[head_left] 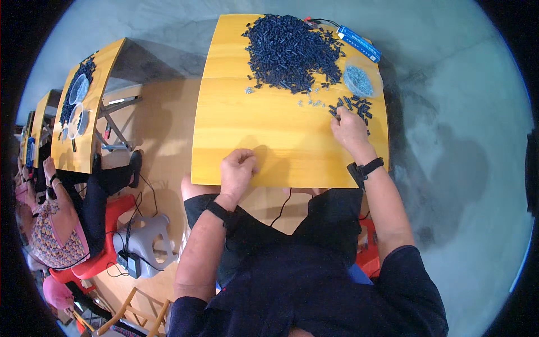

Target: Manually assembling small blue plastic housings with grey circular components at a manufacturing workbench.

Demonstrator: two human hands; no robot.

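My right hand (352, 132) reaches to the right side of the yellow table (264, 123). Its thumb and fingers are pinched together at a small group of short black pieces (359, 105), with one piece right at the fingertips. Closer to me, my left hand (237, 172) hovers over the table's front edge. Its fingers are curled and pressed together, and whatever they hold, if anything, is hidden. Several tiny silvery metal parts (315, 103) lie just left of the right hand. Beyond them spreads a big heap of short black pieces (289, 50).
A clear tub (359, 80) of small metal parts stands at the table's right edge. Behind it lies a blue and white box (359, 44) beside a dark cable. On the left, a person (62, 224) sits at another yellow table (90, 123), near a grey stool (147, 247).
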